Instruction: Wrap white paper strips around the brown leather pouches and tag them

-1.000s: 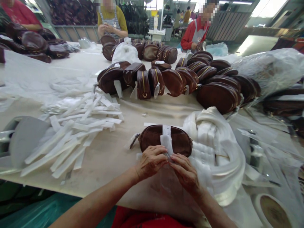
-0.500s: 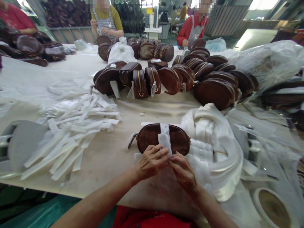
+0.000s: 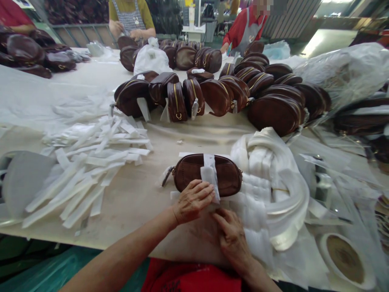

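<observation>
A dark brown oval leather bag lies on the table before me. A white wrapping strip runs over its middle from top to bottom. My left hand rests with its fingers laid flat on the strip's lower part, at the bag's near edge. Lower and to the right, apart from the bag, is my right hand. Its index finger points toward the strip's lower end, and the other fingers are partly bent; I see nothing in them. A wrapped zip pull sticks out at the bag's left end.
Loose white strips are heaped on the left. A coil of white wrapping material lies close on the right, with a tape roll nearer me. Several brown bags stand in rows behind. Co-workers stand across the table.
My right hand has drawn away from the strip, down toward me. My left hand stays on the bag. The whole view has tilted slightly downward.
</observation>
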Available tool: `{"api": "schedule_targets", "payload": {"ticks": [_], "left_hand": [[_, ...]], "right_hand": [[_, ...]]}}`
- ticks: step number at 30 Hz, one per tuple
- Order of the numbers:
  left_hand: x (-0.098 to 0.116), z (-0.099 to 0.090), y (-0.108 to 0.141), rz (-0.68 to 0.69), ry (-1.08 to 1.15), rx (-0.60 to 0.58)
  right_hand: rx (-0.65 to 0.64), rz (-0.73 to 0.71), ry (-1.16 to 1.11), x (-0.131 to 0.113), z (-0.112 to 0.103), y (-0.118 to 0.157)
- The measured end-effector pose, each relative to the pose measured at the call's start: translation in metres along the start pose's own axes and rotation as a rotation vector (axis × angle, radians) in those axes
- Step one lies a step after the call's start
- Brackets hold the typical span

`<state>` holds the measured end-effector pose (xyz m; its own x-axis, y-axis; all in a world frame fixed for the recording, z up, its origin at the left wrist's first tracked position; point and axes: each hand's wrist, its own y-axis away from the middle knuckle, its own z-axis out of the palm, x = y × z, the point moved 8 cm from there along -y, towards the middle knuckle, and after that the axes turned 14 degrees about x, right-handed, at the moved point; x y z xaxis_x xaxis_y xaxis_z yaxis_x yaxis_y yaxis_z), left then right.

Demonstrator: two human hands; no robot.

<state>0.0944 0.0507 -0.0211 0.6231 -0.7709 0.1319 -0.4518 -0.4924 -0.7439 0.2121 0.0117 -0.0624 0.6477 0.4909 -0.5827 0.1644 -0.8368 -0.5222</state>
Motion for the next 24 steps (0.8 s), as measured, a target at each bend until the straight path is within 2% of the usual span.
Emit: {"api": "schedule_targets", "payload": {"ticks": [4,7,9,12,17,20,24], "left_hand": [[-0.003,-0.001,-0.002,-0.051,0.064,-0.059],[-0.009,-0.003,-0.006,-0.135,0.036,-0.014],[-0.01,-0.003,-0.009,-0.156,0.022,0.023],[-0.007,0.0,-0.012,-0.133,0.013,0.036],[-0.004,0.003,-0.013,-0.071,-0.001,0.02],[0.0,0.002,-0.011,0.008,-0.003,0.04],[0.002,0.003,-0.006,0.05,-0.036,0.062]], "right_hand": [[-0.064,0.075,0.035,0.001,0.009,-0.006],[-0.08,0.07,0.061,0.002,0.012,-0.005],[-0.032,0.022,0.06,-0.001,0.01,-0.005],[0.055,-0.106,0.039,-0.011,0.002,-0.008],[0.049,-0.309,-0.101,-0.035,-0.008,-0.015],[0.018,-0.359,-0.179,-0.044,-0.011,-0.016],[-0.058,-0.359,-0.197,-0.05,-0.012,-0.015]]}}
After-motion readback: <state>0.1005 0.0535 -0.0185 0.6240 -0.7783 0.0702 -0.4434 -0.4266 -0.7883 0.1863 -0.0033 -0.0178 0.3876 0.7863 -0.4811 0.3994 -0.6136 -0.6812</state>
